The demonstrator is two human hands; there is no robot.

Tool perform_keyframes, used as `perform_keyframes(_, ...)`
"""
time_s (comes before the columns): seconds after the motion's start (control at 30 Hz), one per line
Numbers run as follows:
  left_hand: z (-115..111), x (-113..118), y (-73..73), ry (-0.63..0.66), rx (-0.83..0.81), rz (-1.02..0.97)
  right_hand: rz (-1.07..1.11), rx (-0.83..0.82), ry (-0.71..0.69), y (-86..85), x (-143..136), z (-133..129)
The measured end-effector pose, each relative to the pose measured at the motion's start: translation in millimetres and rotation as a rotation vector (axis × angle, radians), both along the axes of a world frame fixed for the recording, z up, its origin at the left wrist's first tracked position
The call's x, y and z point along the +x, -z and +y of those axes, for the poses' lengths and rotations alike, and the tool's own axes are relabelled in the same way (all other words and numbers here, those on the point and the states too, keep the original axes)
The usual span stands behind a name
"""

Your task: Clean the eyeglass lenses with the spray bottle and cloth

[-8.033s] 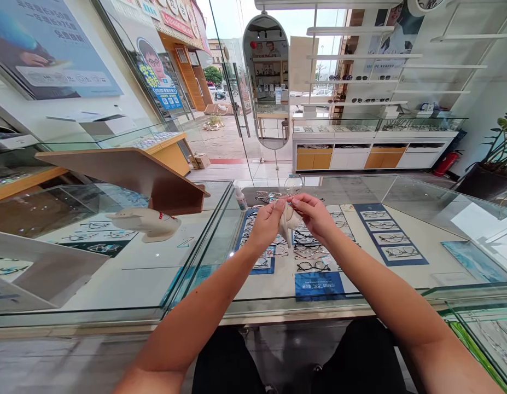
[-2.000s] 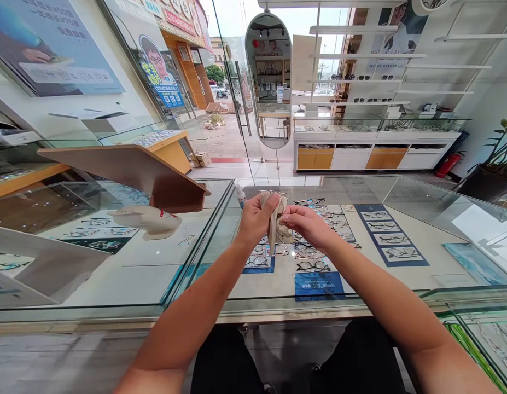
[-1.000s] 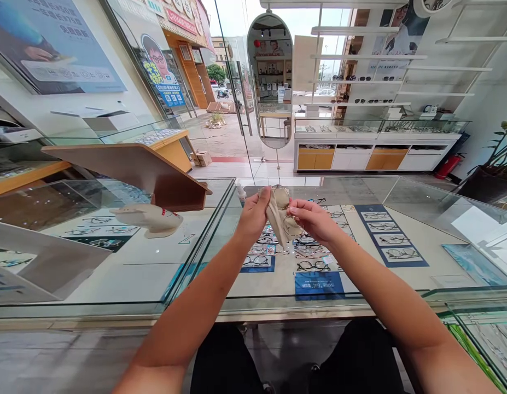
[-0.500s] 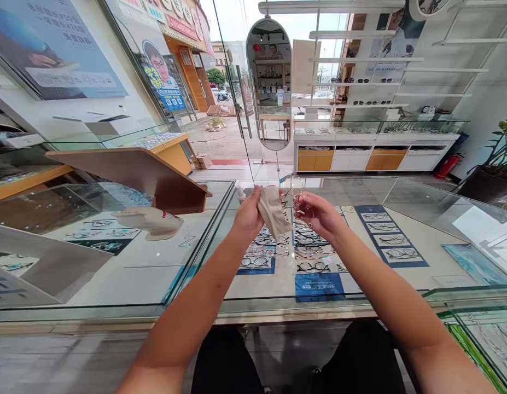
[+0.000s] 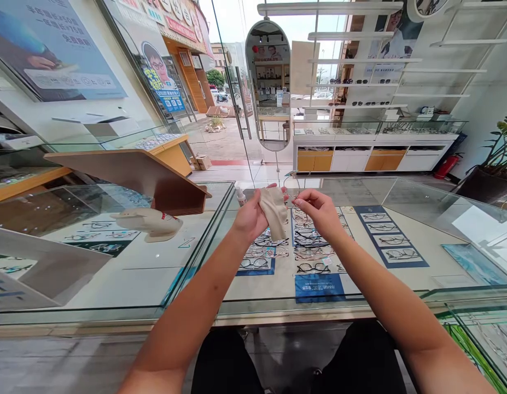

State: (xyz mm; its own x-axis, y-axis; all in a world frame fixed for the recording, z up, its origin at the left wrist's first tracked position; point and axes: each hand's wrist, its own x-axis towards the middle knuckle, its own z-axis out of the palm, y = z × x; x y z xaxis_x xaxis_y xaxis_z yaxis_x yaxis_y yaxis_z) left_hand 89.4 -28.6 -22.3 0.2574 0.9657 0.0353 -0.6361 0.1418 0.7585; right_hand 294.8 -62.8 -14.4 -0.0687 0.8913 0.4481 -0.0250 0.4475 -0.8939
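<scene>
A beige cleaning cloth (image 5: 273, 212) lies draped over my left hand (image 5: 250, 216), which is turned palm up and holds it with the thumb on top. The cloth's lower end hangs down above the glass counter. My right hand (image 5: 321, 213) pinches a thin-framed pair of eyeglasses (image 5: 293, 196) between thumb and fingertips, just right of the cloth. The eyeglasses' thin outline is hard to make out against the glass. Behind my left hand stands a small white bottle (image 5: 240, 196).
Beneath my hands a glass display counter (image 5: 257, 306) holds rows of eyeglasses (image 5: 313, 267) on blue cards. To the left are a brown wooden stand (image 5: 171, 189) and a beige object (image 5: 149, 221). An oval mirror (image 5: 268, 87) stands beyond the counter.
My left hand has turned more palm up, with its fingers extending past the cloth. My right hand has rotated, bringing the eyeglasses leftward, closer to the cloth.
</scene>
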Motion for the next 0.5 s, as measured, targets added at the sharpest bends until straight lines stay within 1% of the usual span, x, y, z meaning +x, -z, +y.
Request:
perform_keyframes(0.1,-6.2,4.5,-0.9,0.052,0.025,-0.024,-0.363,0.295,0.234,7.5,-5.3,-4.6)
perform_keyframes(0.17,-10.4,7.5,-1.5,0.081,0.021,-0.037,-0.656,0.413,0.337,13.3,-10.7,-6.3)
perform_keyframes(0.23,-13.6,9.1,-2.2,0.107,0.007,-0.031,-0.940,0.465,0.381,18.6,-17.3,-6.8)
perform_keyframes(0.3,-15.3,8.7,-2.7,0.124,-0.002,-0.021,-1.150,0.508,0.390,22.6,-23.8,-6.9)
perform_keyframes(0.4,-15.1,4.8,-3.1,0.125,-0.005,-0.017,-1.287,0.578,0.395,24.9,-30.3,-8.2)
perform_keyframes(0.5,-12.0,-0.8,-3.7,0.102,0.012,-0.012,-1.303,0.599,0.345,22.1,-30.5,-12.2)
